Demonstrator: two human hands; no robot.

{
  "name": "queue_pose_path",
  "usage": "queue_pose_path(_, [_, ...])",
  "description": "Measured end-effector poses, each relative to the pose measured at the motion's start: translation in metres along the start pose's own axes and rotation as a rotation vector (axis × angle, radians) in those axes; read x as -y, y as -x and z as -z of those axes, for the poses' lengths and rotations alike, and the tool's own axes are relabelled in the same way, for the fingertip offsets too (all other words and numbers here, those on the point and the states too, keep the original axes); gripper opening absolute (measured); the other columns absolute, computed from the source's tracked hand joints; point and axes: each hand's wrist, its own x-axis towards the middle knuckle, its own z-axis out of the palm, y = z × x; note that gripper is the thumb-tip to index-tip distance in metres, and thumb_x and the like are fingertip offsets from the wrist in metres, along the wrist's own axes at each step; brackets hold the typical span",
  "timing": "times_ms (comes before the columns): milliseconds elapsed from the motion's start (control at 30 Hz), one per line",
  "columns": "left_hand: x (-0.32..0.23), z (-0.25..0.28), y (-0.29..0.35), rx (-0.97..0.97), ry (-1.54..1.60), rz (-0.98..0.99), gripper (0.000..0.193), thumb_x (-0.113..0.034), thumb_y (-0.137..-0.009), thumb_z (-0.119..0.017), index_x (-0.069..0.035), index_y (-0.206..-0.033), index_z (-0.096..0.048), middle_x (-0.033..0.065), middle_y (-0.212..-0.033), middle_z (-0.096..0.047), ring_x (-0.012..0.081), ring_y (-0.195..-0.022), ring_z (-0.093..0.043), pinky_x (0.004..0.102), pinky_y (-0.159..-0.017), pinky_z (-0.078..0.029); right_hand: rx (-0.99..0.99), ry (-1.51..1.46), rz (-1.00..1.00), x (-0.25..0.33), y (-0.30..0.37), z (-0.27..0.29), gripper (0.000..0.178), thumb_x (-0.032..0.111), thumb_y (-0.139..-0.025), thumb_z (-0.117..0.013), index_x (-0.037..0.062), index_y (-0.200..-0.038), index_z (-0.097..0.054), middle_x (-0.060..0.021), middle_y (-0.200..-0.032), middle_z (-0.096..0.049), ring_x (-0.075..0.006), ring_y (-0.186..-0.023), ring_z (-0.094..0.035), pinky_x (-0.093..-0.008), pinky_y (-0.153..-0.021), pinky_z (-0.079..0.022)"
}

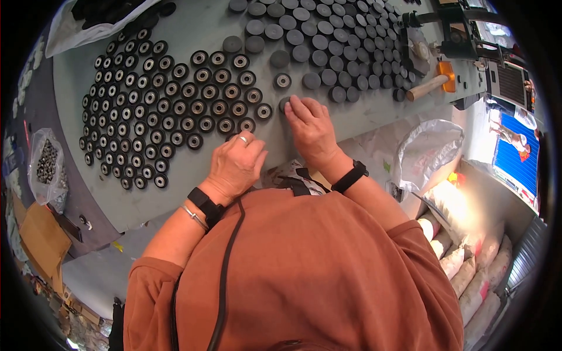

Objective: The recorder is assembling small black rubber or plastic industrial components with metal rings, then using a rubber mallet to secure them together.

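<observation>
On the left of the grey table [304,153] lie many black wheels [202,75] with a metal bearing in the centre of each. Plain dark grey discs [319,42] cover the back right. My right hand [313,126] has its fingers together on the edge of a dark disc [285,104], mostly hidden under the fingertips. My left hand [237,167], a ring on one finger, is curled at the near edge of the wheels. A dark rim shows by its fingertips, but what they hold is hidden. One wheel with a bearing [282,81] sits apart beyond my right hand.
A mallet [430,86] with wooden handle and orange head lies at the right. Behind it stands a black metal hand press [456,29]. A clear bag of small metal parts [48,164] is at far left, a white bag [96,26] of black pieces at back left.
</observation>
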Motion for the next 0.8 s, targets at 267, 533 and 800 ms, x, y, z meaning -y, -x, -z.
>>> queue_pose_path(267, [-0.006, 0.0, -0.001, 0.043, -0.01, -0.036, 0.009, -0.011, -0.072, -0.066, -0.008, -0.079, -0.062, 0.0032, -0.077, -0.057, 0.0221, -0.067, -0.059, 0.032, -0.057, -0.049, 0.15, 0.165, 0.148, 0.001, -0.004, 0.007, 0.032, 0.01, -0.073, -0.053, -0.0035, -0.102, -0.059, -0.0156, -0.106, -0.056, -0.0256, -0.089, -0.053, -0.0379, -0.079, -0.04])
queue_pose_path(533, [0.002, 0.005, -0.013, -0.046, 0.017, -0.057, 0.009, -0.01, -0.071, -0.066, -0.007, -0.079, -0.062, 0.0041, -0.076, -0.056, 0.0219, -0.066, -0.059, 0.0311, -0.055, -0.049, 0.04, 0.029, 0.031, -0.023, -0.019, 0.002, 0.026, 0.007, -0.071, -0.054, 0.0015, -0.096, -0.06, -0.0088, -0.1, -0.056, -0.0224, -0.084, -0.052, -0.0352, -0.073, -0.04])
queue_pose_path(800, [0.03, 0.026, 0.016, -0.06, -0.14, 0.015, 0.022, -0.018, -0.063, -0.073, -0.01, -0.074, -0.055, 0.0037, -0.072, -0.052, 0.021, -0.066, -0.058, 0.0321, -0.053, -0.047, 0.09, -0.106, -0.276, -0.031, -0.08, 0.017, 0.02, 0.016, -0.073, -0.067, 0.0064, -0.089, -0.057, -0.0115, -0.086, -0.056, -0.0305, -0.079, -0.055, -0.0376, -0.066, -0.045])
